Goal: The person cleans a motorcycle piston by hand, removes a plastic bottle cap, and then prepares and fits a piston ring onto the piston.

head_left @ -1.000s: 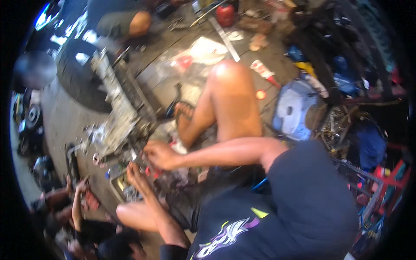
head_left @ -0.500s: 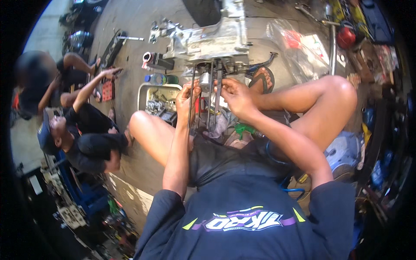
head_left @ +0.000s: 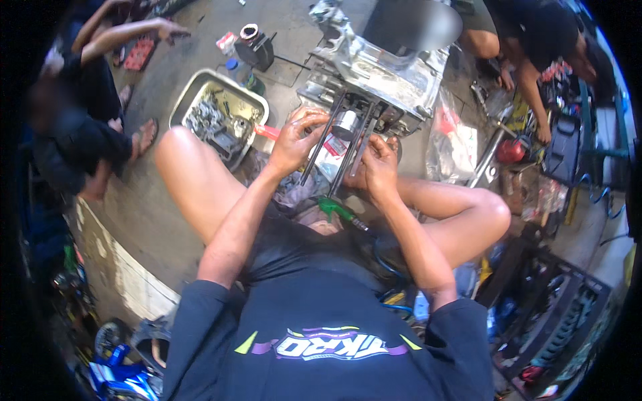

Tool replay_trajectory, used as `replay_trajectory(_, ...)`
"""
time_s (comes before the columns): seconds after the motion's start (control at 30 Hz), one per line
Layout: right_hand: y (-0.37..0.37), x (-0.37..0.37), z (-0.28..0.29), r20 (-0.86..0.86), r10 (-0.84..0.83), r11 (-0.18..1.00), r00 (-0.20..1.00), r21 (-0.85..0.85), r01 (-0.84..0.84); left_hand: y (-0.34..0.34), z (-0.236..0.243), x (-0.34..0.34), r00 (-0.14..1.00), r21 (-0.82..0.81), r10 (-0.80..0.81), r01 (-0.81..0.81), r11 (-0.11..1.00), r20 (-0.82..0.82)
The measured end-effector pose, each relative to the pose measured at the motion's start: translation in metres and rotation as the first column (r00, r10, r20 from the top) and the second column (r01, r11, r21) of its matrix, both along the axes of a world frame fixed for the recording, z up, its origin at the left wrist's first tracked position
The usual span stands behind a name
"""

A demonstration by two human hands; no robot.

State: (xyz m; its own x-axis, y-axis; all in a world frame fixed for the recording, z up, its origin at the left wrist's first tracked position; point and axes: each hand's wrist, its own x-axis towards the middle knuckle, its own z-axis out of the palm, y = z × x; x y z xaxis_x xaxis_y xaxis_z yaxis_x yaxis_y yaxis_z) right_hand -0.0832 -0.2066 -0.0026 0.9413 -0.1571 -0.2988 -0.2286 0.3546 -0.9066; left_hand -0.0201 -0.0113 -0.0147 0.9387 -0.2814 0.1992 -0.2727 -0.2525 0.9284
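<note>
In front of me stands a grey metal engine case [head_left: 384,77] with long dark studs [head_left: 351,152] sticking out toward me. Between the studs sits a silver piston [head_left: 345,125]. My left hand [head_left: 295,142] is at the piston's left, its bent fingers closed beside the left stud. On the other side my right hand [head_left: 378,167] has thumb and fingers drawn together by the right studs. What either hand's fingertips pinch, if anything, is too small to make out. Below the studs lies a green air blow gun [head_left: 334,209] near a crumpled rag [head_left: 287,190].
A pale tray [head_left: 179,107] of metal parts stands left of the engine, beside a blue-capped bottle [head_left: 235,70] and a dark container [head_left: 257,52]. Plastic bags [head_left: 455,144] lie to the right. A person's arm [head_left: 533,100] reaches toward tools there; another person [head_left: 87,127] sits at left.
My view has shifted, so the engine and tray look nearer. My hands are farther apart, still beside the piston. A person reaching down now shows at the upper right.
</note>
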Motion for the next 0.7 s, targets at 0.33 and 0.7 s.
replay_trajectory(0.33, 0.014, -0.068, -0.076, -0.069, 0.363, 0.549, 0.929, -0.790, -0.273, 0.039, -0.086, -0.024, 0.964, 0.311, 0.231, -0.180, 0.933, -0.136)
replay_trajectory(0.7, 0.118, -0.058, -0.190, -0.196, 0.864, -0.028, 0.463, -0.938, -0.346, 0.060, -0.033, -0.077, 0.971, 0.614, 0.228, -0.226, 0.756, 0.077)
